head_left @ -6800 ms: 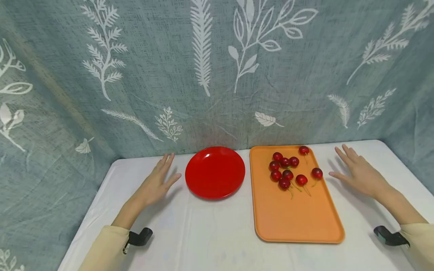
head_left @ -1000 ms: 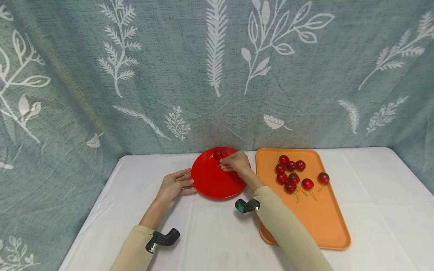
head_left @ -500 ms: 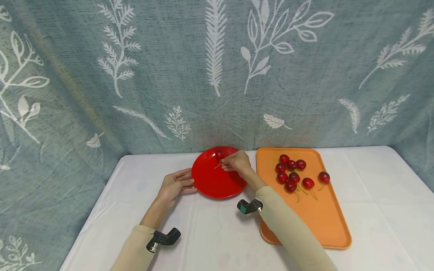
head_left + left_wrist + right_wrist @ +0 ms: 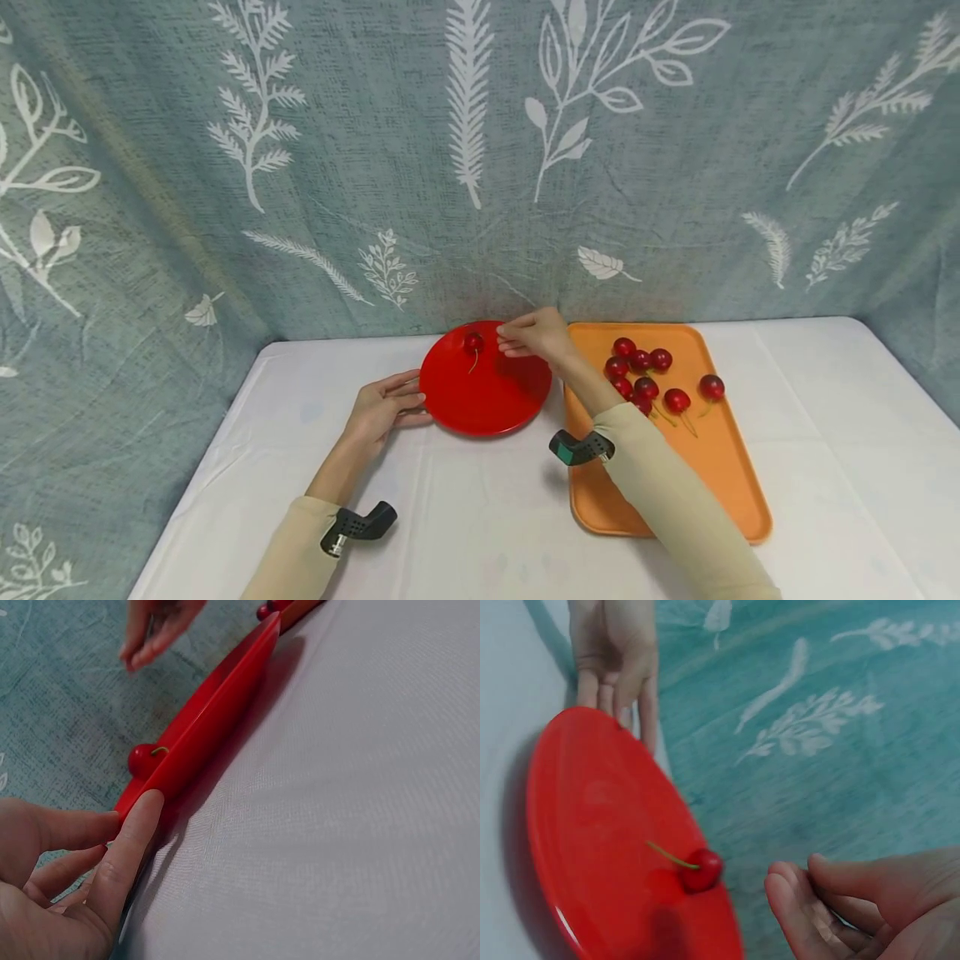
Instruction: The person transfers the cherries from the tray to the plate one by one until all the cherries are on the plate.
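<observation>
A red plate [image 4: 483, 396] lies on the white tabletop, and my left hand [image 4: 378, 410] holds its left rim between thumb and fingers. One cherry [image 4: 473, 342] with a green stem rests on the plate near the far edge; the right wrist view shows the same cherry [image 4: 702, 871] up close. My right hand [image 4: 538, 335] hovers over the plate's far right side, apart from the cherry, with nothing in its loosely bent fingers. Several cherries [image 4: 661, 359] sit on an orange tray [image 4: 720, 475] at the right, partly behind my right forearm.
The tray stands close to the plate's right edge. A lone cherry [image 4: 712, 387] lies near the tray's right rim. Behind the table hangs a grey-green curtain [image 4: 360, 167] with white leaf prints. A small black camera [image 4: 581, 448] is strapped to each wrist.
The right hand let go of the cherry's stem and moved up and right. The cherry stays on the plate. Earlier that cherry lay at the tray's far right corner. The left hand keeps still.
</observation>
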`<action>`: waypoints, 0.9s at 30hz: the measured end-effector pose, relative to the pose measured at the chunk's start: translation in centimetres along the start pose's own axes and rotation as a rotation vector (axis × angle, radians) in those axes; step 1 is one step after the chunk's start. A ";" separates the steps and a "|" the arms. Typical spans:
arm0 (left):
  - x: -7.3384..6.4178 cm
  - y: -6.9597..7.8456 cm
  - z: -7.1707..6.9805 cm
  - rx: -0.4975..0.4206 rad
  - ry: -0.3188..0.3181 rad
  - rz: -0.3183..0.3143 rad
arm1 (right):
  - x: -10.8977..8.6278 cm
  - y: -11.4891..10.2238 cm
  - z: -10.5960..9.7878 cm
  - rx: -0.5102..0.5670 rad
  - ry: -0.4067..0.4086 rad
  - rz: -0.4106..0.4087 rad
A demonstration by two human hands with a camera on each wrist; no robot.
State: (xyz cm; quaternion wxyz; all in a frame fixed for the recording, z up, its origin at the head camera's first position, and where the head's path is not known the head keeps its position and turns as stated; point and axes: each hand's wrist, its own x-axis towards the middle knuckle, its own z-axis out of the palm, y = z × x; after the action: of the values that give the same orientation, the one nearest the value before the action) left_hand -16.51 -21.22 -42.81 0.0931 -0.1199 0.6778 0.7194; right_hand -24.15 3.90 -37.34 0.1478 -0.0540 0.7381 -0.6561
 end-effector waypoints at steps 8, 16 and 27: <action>0.4 -0.3 -0.1 -0.005 -0.001 0.003 | -2.3 -2.3 -3.4 -0.054 -0.007 -0.019; 0.4 -0.3 0.2 -0.022 -0.014 0.000 | -4.6 -3.0 -9.2 -0.090 0.029 -0.037; 0.3 -0.2 -0.1 -0.018 -0.004 -0.019 | -7.8 -2.2 -16.1 -0.121 0.120 -0.006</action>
State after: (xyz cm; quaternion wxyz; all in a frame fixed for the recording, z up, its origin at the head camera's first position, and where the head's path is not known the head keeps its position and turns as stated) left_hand -16.76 -21.27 -43.15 0.1001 -0.1258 0.6699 0.7249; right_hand -21.60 21.13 -32.51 0.0979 -0.0254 0.7837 -0.6129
